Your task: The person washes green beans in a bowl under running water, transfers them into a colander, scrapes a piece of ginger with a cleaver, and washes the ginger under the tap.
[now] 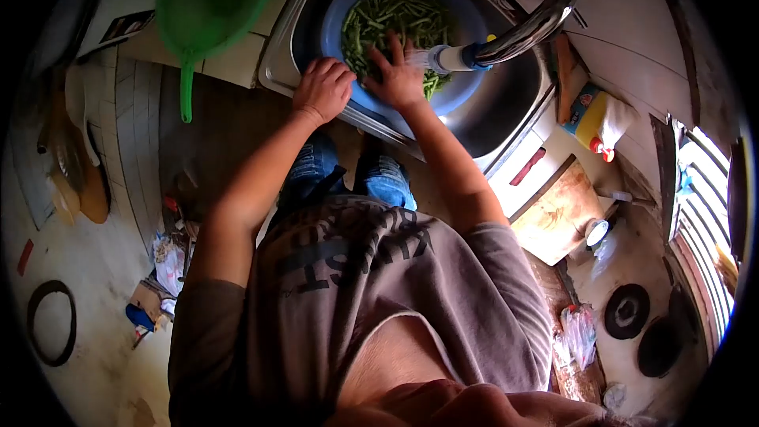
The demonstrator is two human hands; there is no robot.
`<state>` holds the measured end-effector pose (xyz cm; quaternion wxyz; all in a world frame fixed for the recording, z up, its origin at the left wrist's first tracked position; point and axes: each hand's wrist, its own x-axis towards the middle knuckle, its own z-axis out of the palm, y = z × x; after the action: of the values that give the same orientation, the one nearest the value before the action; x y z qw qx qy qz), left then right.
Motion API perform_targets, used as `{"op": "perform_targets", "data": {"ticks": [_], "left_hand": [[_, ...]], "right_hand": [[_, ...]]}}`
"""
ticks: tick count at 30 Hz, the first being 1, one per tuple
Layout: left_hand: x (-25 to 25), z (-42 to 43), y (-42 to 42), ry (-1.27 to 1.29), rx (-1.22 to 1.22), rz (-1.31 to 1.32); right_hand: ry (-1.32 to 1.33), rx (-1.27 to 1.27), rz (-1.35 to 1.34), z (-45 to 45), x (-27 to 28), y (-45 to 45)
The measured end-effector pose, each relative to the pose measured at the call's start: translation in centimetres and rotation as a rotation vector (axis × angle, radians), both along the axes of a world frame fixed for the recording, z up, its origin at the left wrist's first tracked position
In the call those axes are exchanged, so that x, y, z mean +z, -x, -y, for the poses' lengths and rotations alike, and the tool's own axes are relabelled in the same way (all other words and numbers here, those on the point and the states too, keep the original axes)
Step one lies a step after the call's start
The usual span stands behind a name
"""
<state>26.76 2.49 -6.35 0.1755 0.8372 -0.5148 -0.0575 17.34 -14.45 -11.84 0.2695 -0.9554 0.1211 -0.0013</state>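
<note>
A blue basin [470,16] sits in the metal sink, holding many cut green beans [395,12]. My left hand [324,88] rests at the basin's near left edge, with its fingers bent over the rim. Inside the basin, my right hand [398,75] lies on the beans with its fingers spread. Just to the right of that hand is the faucet [530,28], a curved chrome pipe with a pale nozzle [443,59] pointing over the beans. Whether water is flowing from it is hard to make out.
A green strainer [209,4] lies on the counter left of the sink [273,71]. To the right stand a yellow-and-blue bottle [589,119] with a red cap and a wooden board [563,209]. A barred window [704,205] is at far right.
</note>
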Motion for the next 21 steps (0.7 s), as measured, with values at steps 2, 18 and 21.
{"op": "perform_targets", "data": {"ticks": [2,18,21], "left_hand": [[-0.1,0.2,0.2,-0.016,0.001,-0.026],[-0.2,0.1,-0.1,-0.071,0.024,-0.074],[-0.7,0.7,-0.8,-0.023,0.073,-0.214]], "right_hand": [[0.065,0.181,-0.073,2.8,0.2,2.3],[0.414,0.013,0.097,7.4,-5.2,1.7],[0.327,-0.335,0.032,3.6,-6.8,-3.0]]}}
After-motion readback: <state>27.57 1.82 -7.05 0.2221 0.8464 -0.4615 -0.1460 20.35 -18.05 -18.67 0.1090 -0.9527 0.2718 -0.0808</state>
